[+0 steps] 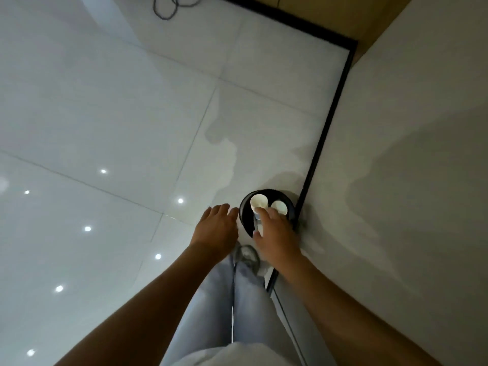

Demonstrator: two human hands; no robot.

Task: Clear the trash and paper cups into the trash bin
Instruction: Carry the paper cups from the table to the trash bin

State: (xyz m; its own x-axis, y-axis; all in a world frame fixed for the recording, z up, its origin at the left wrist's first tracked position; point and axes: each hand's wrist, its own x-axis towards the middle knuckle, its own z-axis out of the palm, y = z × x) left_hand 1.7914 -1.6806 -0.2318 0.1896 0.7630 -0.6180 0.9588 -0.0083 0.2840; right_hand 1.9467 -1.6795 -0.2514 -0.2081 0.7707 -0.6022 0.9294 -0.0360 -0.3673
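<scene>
A glossy white tiled floor (105,114) is bordered by a black skirting strip (331,120) along a pale wall (422,128), and a dark cable (169,6) is looped at the far edge.

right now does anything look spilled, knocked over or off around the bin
Nothing stands out. The black trash bin stands upright by the wall, the right hand holds a paper cup over it, and a second cup shows beside it. No spill shows on the floor.
</scene>
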